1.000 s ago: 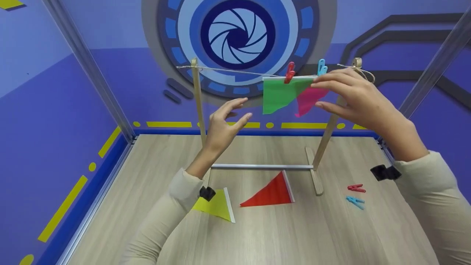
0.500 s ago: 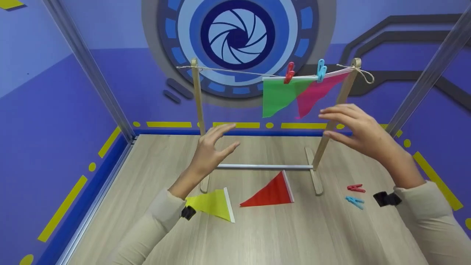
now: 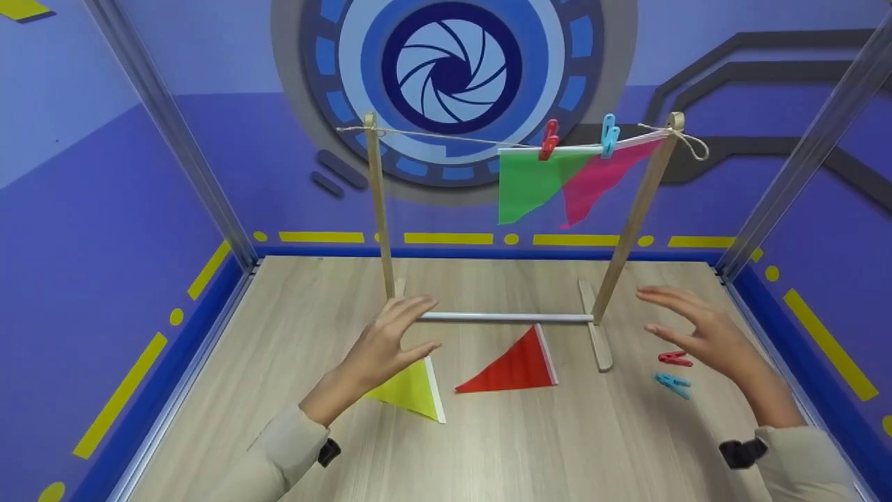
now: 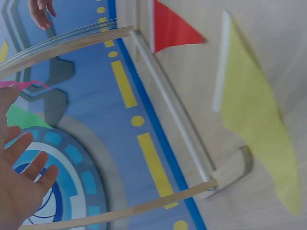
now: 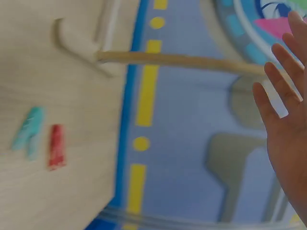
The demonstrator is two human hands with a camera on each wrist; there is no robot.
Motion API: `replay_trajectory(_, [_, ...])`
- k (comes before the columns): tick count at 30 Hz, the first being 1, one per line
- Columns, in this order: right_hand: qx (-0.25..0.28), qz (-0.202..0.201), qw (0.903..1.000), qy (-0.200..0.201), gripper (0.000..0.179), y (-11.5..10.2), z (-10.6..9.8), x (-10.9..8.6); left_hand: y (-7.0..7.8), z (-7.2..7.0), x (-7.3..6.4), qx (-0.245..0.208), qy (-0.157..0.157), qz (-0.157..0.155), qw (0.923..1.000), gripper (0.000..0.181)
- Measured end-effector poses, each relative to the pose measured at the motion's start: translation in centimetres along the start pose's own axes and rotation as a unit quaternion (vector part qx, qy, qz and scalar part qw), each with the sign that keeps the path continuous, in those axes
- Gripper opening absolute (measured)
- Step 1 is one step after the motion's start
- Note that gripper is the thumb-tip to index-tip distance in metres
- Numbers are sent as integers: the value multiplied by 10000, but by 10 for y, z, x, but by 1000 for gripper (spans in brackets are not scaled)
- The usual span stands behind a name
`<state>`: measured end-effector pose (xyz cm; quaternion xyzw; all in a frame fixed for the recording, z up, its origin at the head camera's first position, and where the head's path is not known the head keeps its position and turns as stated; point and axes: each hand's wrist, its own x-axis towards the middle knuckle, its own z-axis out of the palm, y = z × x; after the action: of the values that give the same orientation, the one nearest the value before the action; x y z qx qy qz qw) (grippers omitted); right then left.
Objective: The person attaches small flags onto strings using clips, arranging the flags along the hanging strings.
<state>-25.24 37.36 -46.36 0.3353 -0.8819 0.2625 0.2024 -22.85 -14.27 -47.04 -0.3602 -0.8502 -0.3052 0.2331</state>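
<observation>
Head: left hand (image 3: 383,346) and right hand (image 3: 709,336) hover empty, fingers relaxed. On the wood-grained table (image 3: 557,453), a thin triangular yellow flag (image 3: 411,393) lies nearer the left edge, a red clothespin (image 3: 674,359) nearer the right.

Left wrist: pinching the stiff-looking white strip (image 4: 221,64) should limit creasing.

Right wrist: V-shaped blue clothespin (image 5: 31,123), blurred.

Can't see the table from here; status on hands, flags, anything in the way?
Left hand, right hand: both empty. Green flag, pink flag clipped to string. Red flag, yellow flag on table. No obstruction seen.
</observation>
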Motion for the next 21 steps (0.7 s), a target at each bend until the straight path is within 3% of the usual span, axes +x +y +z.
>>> replay_trajectory(5, [187,832,9962,-165,60,25,9,-44,-5,11,-20,352,-336,-54,9988,65])
replay_trajectory(11, [352,1620,9857,-301,56,45,15,-83,-9,23,-38,810,-779,-110,9936,70])
replay_trajectory(14, [380,1975,9787,-421,56,54,17,-98,-12,29,-47,925,-1088,-313,9892,73])
replay_trajectory(21, [621,2665,9581,-850,60,66,26,-128,-16,49,-70,1086,-1927,-961,9705,88])
